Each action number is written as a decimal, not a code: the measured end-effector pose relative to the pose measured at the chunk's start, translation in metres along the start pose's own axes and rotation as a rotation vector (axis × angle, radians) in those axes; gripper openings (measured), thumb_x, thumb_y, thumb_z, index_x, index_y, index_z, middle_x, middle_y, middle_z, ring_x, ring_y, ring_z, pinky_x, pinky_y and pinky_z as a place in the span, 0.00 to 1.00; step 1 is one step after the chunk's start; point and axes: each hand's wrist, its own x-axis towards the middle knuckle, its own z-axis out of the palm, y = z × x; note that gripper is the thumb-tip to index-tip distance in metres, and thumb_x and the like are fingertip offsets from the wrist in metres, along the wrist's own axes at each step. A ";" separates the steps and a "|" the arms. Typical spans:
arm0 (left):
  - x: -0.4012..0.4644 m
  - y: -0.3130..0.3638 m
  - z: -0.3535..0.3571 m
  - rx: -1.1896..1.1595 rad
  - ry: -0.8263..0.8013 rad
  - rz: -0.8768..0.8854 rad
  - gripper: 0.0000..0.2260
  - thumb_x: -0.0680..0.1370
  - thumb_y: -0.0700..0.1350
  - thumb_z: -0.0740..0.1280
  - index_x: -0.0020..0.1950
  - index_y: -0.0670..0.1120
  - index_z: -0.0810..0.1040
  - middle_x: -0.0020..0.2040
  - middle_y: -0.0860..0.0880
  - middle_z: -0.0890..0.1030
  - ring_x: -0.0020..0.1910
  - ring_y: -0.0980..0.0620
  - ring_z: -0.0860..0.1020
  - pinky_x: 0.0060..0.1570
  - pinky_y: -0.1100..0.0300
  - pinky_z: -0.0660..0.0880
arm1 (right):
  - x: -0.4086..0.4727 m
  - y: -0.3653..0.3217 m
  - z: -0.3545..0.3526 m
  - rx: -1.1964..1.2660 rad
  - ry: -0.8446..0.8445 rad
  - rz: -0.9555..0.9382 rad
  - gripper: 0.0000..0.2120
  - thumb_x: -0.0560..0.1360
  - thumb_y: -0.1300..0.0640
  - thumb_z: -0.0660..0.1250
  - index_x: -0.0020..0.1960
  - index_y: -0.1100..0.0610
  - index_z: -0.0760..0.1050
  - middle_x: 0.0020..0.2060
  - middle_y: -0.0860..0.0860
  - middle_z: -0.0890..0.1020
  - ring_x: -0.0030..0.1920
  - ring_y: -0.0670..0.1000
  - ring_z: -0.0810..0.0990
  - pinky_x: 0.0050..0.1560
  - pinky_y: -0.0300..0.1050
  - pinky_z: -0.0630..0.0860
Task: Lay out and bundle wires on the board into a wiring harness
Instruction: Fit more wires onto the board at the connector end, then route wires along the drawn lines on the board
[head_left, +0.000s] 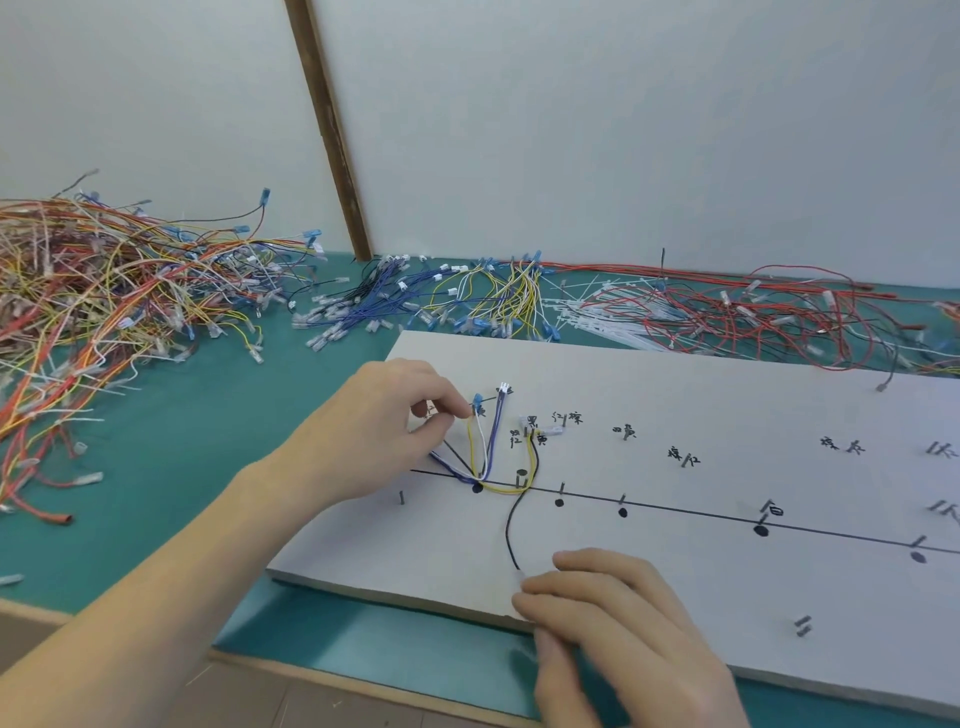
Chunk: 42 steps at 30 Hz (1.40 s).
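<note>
- The right hand (613, 618) is lying at the board's near edge, its fingers curled and pinching the pale terminal on the end of the black wire (511, 525).
- That black wire is running up the white board (675, 395) to a nail by the drawn black line (handwritten marks are sitting beside several nails).
- The left hand (384, 421) is hovering over the board's left end, thumb and forefinger pinching the yellow wire (471, 441) just under its blue connector.
- Blue, white and yellow wires are fanning up in a V from a black dot on the line.
- Along the far edge of the green desk (197, 467), loose wire piles are lying: an orange-and-red tangle (88, 291) at the far left corner, blue and yellow bunches in the middle, red wires (753, 312) towards the right.
</note>
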 end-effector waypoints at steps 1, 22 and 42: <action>0.002 -0.004 0.000 -0.014 0.021 -0.010 0.11 0.78 0.38 0.71 0.49 0.54 0.86 0.43 0.60 0.81 0.46 0.55 0.78 0.46 0.70 0.71 | 0.002 0.005 -0.003 -0.003 -0.012 0.012 0.10 0.69 0.64 0.69 0.37 0.52 0.86 0.39 0.42 0.85 0.42 0.49 0.84 0.44 0.37 0.80; 0.064 -0.096 0.030 -0.448 0.450 -0.356 0.12 0.75 0.38 0.72 0.41 0.55 0.86 0.37 0.52 0.85 0.33 0.58 0.74 0.35 0.67 0.71 | 0.090 0.087 -0.037 -0.035 -0.590 0.364 0.10 0.74 0.48 0.67 0.50 0.35 0.82 0.46 0.34 0.84 0.47 0.43 0.81 0.41 0.34 0.74; 0.065 -0.099 0.032 -0.429 0.384 -0.408 0.10 0.75 0.38 0.72 0.43 0.52 0.86 0.41 0.41 0.84 0.36 0.53 0.73 0.37 0.63 0.71 | 0.224 0.184 0.112 -0.206 -0.672 0.280 0.12 0.75 0.63 0.66 0.54 0.55 0.85 0.39 0.46 0.83 0.39 0.46 0.78 0.44 0.41 0.71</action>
